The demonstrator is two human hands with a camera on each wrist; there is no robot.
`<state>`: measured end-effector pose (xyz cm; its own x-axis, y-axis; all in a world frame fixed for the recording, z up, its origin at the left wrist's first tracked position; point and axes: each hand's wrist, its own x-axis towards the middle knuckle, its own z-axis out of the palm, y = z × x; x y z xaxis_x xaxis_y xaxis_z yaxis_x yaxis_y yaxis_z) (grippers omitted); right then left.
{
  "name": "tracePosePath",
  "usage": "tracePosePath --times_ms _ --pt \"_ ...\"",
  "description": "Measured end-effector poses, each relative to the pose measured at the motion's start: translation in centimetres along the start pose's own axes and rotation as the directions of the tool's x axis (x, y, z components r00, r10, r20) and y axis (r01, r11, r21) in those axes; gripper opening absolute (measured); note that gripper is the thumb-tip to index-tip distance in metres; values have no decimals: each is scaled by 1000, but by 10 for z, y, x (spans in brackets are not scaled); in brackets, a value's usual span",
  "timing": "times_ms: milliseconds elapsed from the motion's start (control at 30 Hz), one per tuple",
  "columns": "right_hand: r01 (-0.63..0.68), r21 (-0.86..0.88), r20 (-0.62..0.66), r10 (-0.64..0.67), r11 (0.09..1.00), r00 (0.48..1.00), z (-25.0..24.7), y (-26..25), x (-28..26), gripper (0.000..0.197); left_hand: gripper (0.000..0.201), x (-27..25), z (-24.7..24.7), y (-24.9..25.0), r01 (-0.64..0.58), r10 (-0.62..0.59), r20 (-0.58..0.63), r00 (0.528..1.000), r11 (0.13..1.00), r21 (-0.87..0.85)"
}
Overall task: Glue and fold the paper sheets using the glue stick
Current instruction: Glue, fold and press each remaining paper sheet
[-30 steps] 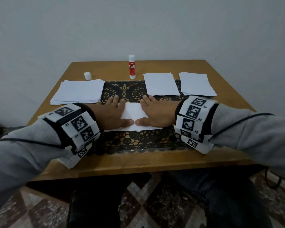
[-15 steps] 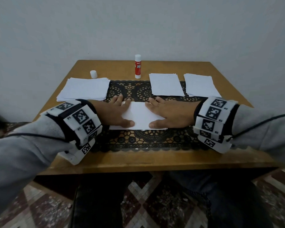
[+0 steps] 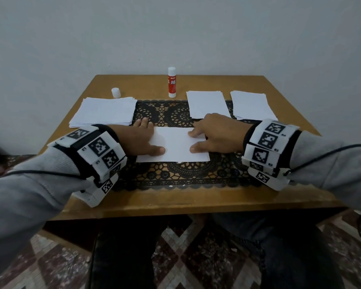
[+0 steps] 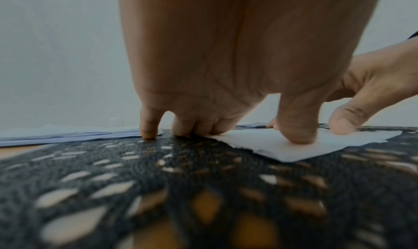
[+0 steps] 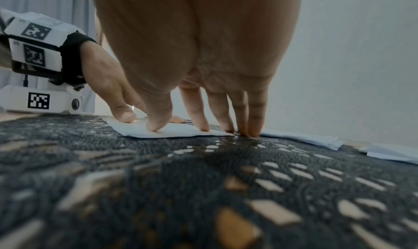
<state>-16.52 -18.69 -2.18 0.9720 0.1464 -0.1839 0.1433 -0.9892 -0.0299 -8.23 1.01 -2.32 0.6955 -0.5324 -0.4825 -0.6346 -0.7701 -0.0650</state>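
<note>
Paper sheet lies pressed, probably folded; your left hand and right hand rest flat, gripping nothing. Next, move it aside.

We count 2 hands, the left hand and the right hand. We see 1 sheet under them and 3 paper piles: 1 left pile, 1 middle pile, 1 right pile. We also count 1 glue stick, 1 cap, 1 mat and 1 table.
</note>
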Motion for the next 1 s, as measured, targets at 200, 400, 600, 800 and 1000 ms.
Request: tracePosePath --times_ms 200,400,600,800,1000 --pt "-14 72 -59 18 997 998 -2 -4 -4 53 99 -4 -5 -7 -45 45 47 998 999 -9" --pt "-130 -6 -74 130 991 989 0 -3 -1 53 71 -3 -5 -13 -57 44 -134 990 994 -97" --pt "-197 0 -45 196 980 980 -3 8 -1 56 53 -1 -6 -14 -57 6 -275 961 982 -178" --pt "-147 81 -82 154 986 985 -1 8 1 48 47 3 -7 -15 -125 41 -395 918 974 -189" --pt "-128 145 -100 143 981 985 0 8 1 48 32 7 -5 -15 -114 27 -425 905 977 -182"
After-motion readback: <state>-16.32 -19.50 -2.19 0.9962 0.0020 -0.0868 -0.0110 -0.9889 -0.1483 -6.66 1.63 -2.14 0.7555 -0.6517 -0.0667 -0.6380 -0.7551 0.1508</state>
